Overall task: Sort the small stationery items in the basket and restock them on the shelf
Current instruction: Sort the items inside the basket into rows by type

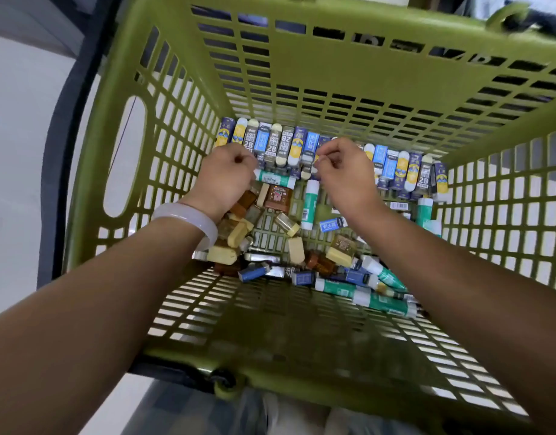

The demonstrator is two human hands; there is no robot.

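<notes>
Floor [16, 189]: pale, glossy, light grey-white, seen along left side of view; faint reflected glare near left edge. Dark curved band [55, 171] runs top to bottom at left, betw. floor and view centre; nature cannot be told. Top left corner: grey panel or wall base [35, 29], blurred. Top right corner: dark, blurred shapes [490, 4], unidentifiable. Bottom centre: pale fabric w/ checked pattern [176, 412]. Lighting even, diffuse, prob. indoor.
</notes>
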